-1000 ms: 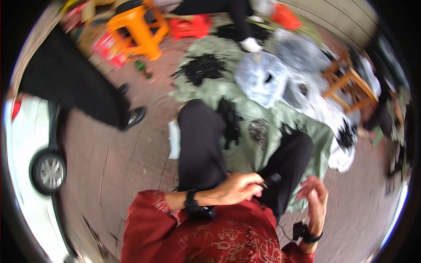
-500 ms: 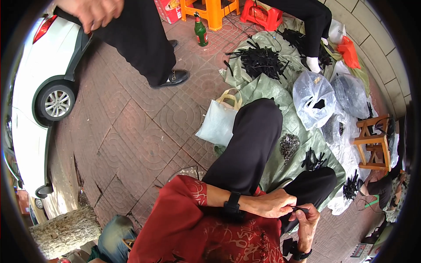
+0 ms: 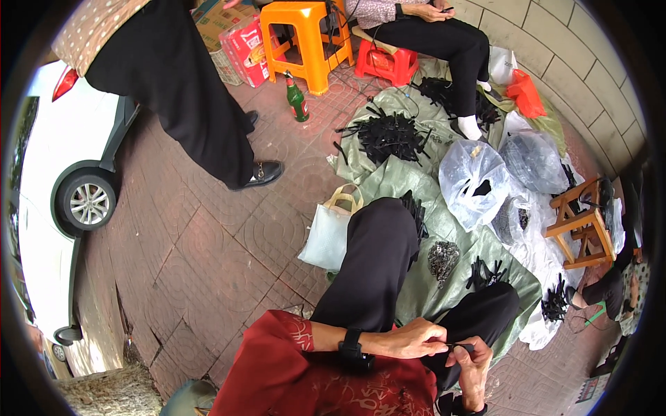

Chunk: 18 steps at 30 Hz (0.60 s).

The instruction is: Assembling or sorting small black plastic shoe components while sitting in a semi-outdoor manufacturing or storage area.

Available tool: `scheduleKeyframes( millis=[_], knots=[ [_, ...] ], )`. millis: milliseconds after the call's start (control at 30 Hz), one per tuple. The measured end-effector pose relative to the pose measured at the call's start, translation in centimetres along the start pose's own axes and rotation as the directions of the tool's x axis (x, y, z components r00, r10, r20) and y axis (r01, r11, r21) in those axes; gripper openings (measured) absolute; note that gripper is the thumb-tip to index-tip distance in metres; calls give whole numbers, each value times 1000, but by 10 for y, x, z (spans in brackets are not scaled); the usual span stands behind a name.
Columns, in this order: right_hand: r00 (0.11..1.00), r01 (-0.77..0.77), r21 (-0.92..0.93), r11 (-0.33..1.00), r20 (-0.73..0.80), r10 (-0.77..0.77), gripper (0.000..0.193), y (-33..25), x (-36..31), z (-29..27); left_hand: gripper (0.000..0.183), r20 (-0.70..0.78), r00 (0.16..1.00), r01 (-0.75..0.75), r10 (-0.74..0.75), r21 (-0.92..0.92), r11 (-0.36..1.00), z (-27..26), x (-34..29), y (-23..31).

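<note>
Above my lap my two hands meet at a small black strip, whose exact kind I cannot make out. My left hand pinches one end between thumb and fingertips. Its other end is gripped by my right hand, fingers curled and thumb on top. Just past my knees, on a green-grey sheet, lie a pile of small shiny metal pieces and a bunch of black strips. More black strips show behind my left knee.
A large heap of black strips lies farther off, near a seated co-worker handling a small dark thing. Clear plastic bags, a wooden stool, a pale tote bag, a green bottle and an orange stool stand around. Someone stands at left.
My view has tilted up, bringing the seated co-worker's hands and cardboard boxes into sight. Both my hands still hold the black strip, with slightly shifted fingers.
</note>
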State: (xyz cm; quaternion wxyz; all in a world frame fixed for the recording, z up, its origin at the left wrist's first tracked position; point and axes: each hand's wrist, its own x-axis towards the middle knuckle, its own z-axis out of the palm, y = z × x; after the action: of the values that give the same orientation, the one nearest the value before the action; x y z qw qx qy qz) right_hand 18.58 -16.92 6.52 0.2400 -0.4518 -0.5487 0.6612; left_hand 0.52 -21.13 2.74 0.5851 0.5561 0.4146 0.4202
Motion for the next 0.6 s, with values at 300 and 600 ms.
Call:
scheduleKeyframes(
  millis=[300, 600],
  knots=[
    [1000, -11, 79, 997, 4, 10, 15, 2, 2, -9, 26, 63, 997, 45, -50, 78, 996, 2, 13, 13],
    [999, -26, -6, 1000, 18, 26, 16, 11, -7, -14, 19, 27, 995, 97, -100, 96, 991, 12, 11, 17]
  ],
)
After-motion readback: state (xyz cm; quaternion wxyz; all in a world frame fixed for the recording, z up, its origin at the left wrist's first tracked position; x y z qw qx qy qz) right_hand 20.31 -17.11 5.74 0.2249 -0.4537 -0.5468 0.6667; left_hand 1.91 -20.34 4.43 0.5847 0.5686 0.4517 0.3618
